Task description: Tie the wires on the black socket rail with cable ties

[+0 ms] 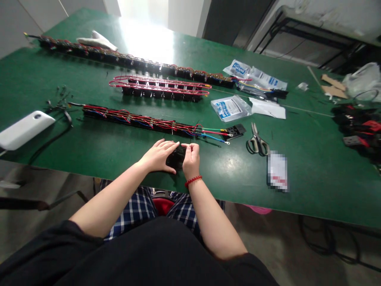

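Observation:
A dark, glossy bundle (175, 158) lies on the table near its front edge, between my hands; its details are blurred. My left hand (157, 156) spans it from the left, thumb near the front and fingers over the far side. At its right side is my right hand (191, 159), wearing a red bead bracelet, with thumb and fingertips pinched together; what they hold is too small to make out. Just beyond my hands runs a black strip with red and blue wires (133, 119). Its loose wire ends carry ring terminals (228, 142).
Scissors (257, 141) and a small packet (278, 171) lie to the right. Plastic bags (230, 108) sit behind them. Two more wired black strips, a long one (133, 59) and a short one (162, 93), lie farther back. A white device (26, 129) stands left.

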Available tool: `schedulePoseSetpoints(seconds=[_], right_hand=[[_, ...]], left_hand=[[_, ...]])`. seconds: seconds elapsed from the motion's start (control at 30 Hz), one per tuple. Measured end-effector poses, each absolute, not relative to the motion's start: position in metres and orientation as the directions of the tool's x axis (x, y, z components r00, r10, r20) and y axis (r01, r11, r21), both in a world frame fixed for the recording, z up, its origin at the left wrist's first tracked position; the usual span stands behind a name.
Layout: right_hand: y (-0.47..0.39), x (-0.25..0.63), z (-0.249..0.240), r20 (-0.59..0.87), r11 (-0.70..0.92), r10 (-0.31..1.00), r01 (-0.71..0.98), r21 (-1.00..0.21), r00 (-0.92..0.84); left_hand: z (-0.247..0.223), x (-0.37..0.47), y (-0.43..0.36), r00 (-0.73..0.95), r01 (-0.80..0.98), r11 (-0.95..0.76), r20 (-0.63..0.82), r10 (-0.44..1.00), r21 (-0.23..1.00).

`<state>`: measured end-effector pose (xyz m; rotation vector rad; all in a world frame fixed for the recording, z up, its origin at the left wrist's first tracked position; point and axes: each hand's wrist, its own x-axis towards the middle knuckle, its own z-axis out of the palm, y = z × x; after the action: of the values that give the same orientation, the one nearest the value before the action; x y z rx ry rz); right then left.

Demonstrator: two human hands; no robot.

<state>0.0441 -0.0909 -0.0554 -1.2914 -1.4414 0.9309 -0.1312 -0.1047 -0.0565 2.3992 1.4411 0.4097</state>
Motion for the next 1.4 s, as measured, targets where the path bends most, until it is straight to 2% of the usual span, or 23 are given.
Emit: schedulePoseSetpoints(seconds=[0.5,0.73,0.83,0.93,1.0,1.07,1.2,1.3,1.4], right_hand=[[-0.089,0.047,-0.060,0.146,0.138,0.989,0.230,-0.963,0.020],[-0.081,0.052,-0.067,0.030,0.039,0.997,-0.128,-0.991,0.072],[-0.073,0.061,-0.069,0.028,0.056,0.990,-0.206,-0.977,0.136],[-0.062,0.078,-0.071,0.024,0.090,0.955,-0.214,-0.973,0.295],[-0.054,0.091,-0.070,0.021,0.085,0.942,-0.177,-0.981,0.335],[-0.047,0.103,-0.069,0.030,0.076,0.942,-0.126,-0.989,0.333],[-0.039,0.117,-0.069,0.017,0.063,0.958,-0.152,-0.986,0.286],[-0.039,0.117,-0.070,0.057,0.074,0.972,-0.064,-0.995,0.229],[-0.039,0.115,-0.072,0.091,0.090,0.972,0.017,-0.996,0.216]], left_hand=[[-0.057,-0.114,-0.124,0.329,0.828,-0.345,0.116,0.937,0.442],[-0.062,-0.117,-0.121,0.320,0.816,-0.351,0.147,0.936,0.460],[-0.062,-0.116,-0.121,0.313,0.824,-0.357,0.170,0.934,0.441],[-0.061,-0.115,-0.122,0.311,0.827,-0.366,0.194,0.930,0.427],[-0.058,-0.115,-0.124,0.307,0.827,-0.372,0.214,0.927,0.423],[-0.055,-0.115,-0.125,0.294,0.831,-0.367,0.229,0.928,0.419],[-0.052,-0.114,-0.127,0.244,0.866,-0.316,0.223,0.944,0.387],[-0.051,-0.114,-0.127,0.226,0.879,-0.295,0.218,0.949,0.373],[-0.051,-0.117,-0.129,0.263,0.845,-0.343,0.241,0.934,0.409]])
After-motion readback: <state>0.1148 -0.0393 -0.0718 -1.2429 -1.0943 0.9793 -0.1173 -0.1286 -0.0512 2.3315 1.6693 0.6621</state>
